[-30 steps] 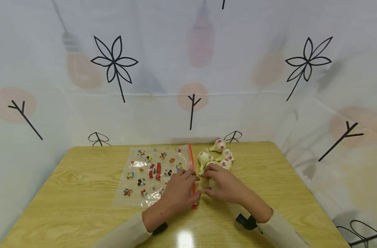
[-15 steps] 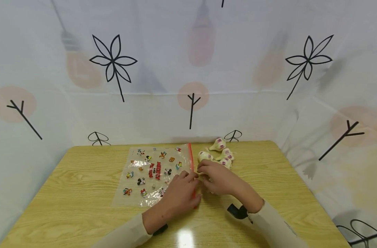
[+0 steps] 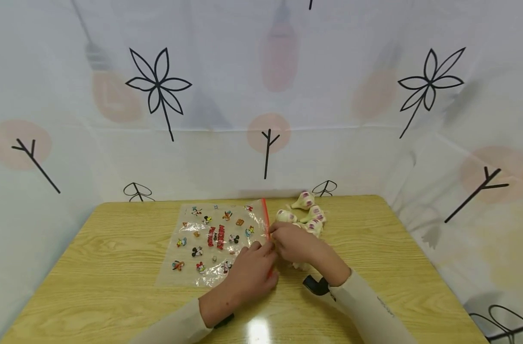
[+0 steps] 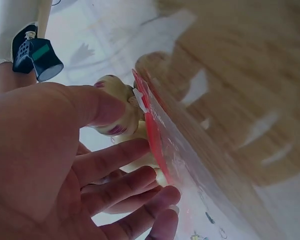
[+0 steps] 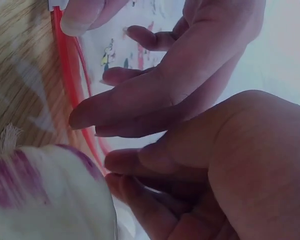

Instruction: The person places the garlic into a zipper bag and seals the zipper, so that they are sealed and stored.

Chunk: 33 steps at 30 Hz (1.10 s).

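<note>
A clear zip bag (image 3: pixel 214 220) printed with colourful cartoon figures lies flat on the table, its red zip edge (image 3: pixel 265 215) facing right. My left hand (image 3: pixel 250 267) rests over the lower part of that edge. In the left wrist view its fingers (image 4: pixel 125 185) are spread and nearly straight, with tips against the red strip. My right hand (image 3: pixel 299 246) is at the same edge, a little farther up. Its thumb and forefinger pinch the strip in the right wrist view. Beside it is a garlic bulb (image 5: pixel 45 195), white with purple streaks.
More garlic bulbs (image 3: pixel 303 200) lie grouped right of the bag, partly hidden by my right hand. A pale wooden table (image 3: pixel 98 267) bears everything. Behind it hangs a white cloth (image 3: pixel 218 162) with printed plants.
My right hand has moved left from the garlic to the bag's red edge, and its fingers have closed there. My left hand has barely moved.
</note>
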Tool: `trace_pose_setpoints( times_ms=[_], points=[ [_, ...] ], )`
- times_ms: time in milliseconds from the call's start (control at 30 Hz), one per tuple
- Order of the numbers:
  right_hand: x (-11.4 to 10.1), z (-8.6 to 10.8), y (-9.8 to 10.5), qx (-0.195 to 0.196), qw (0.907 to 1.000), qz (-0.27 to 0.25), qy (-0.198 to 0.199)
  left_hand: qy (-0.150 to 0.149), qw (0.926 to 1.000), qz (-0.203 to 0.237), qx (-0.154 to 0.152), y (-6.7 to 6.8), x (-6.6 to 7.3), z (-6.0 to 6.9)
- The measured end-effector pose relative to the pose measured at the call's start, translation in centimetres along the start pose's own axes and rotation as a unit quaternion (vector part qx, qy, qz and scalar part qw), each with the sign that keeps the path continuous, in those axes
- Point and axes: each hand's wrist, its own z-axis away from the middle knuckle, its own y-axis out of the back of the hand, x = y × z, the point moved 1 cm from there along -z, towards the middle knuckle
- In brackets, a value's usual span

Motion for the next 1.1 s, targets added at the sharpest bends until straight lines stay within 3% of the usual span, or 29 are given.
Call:
trace_pose_setpoints(
  times_ms=[167, 333, 700, 1100],
  points=[
    [0.0, 0.0, -0.3, -0.02, 0.9995, 0.006, -0.022, -0.002, 0.9999, -0.007, 0.014, -0.1, 0.2, 0.2],
    [0.1, 0.0, -0.5, -0.032, 0.9992, 0.017, -0.019, 0.003, 0.9997, 0.001, 0.023, -0.1, 0.4, 0.4],
    [0.3, 0.2, -0.9, -0.049, 0.9988, 0.003, 0.008, 0.009, 0.9999, 0.004, -0.01, -0.1, 0.5, 1.1],
    [0.0, -0.3, -1.8, -0.068, 0.9976, 0.002, -0.011, 0.005, 0.9999, -0.006, -0.014, -0.3, 0.3, 1.3]
  ],
)
